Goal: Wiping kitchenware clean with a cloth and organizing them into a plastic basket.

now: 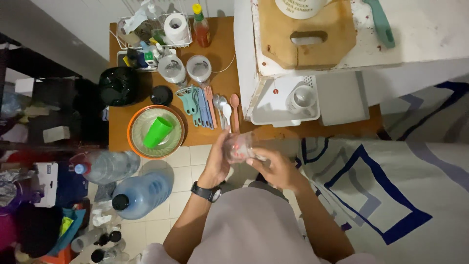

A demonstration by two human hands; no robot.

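Both my hands hold a clear glass [239, 146] in front of my body, just below the edge of the wooden table [222, 83]. My left hand [217, 161], with a black watch on its wrist, cups the glass from the left. Gripping it from the right and below is my right hand [276, 168]. Straight beyond the glass, several pastel spoons and forks [210, 105] lie in a row on the table. A green cup [158, 132] lies on its side in a stack of plates [138, 132].
Two clear jars [185, 68] and a black bowl [118, 86] stand further back on the table. A white tray [264, 110] holds a white mug [302, 99]. Above it a wooden board [305, 46] lies on a white counter. Large water bottles [139, 193] rest on the tiled floor at the left.
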